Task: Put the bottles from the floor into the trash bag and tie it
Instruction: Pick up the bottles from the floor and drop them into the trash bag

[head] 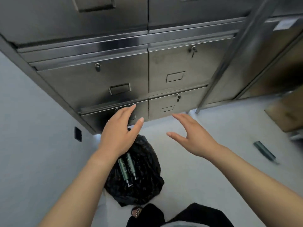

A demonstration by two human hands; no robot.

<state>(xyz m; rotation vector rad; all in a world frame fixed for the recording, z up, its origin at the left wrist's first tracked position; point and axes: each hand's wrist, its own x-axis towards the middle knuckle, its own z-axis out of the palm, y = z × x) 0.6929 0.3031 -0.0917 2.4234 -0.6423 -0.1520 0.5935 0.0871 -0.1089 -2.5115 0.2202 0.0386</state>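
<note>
- My left hand (119, 135): fingers spread, holding nothing, above the black trash bag (145, 163).
- My right hand (191, 138): spread, empty, in the air.
- Two green bottles (123, 169) lie side by side in the open bag.
- Third bottle (264, 150) lies on the floor (49, 161), 3 o'clock of the bag, well apart.

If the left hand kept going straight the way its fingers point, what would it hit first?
Most likely the bottom-left drawer of the steel cabinet: the left hand points at the drawer's top edge. With only one view, the gap between them is unclear.
</note>
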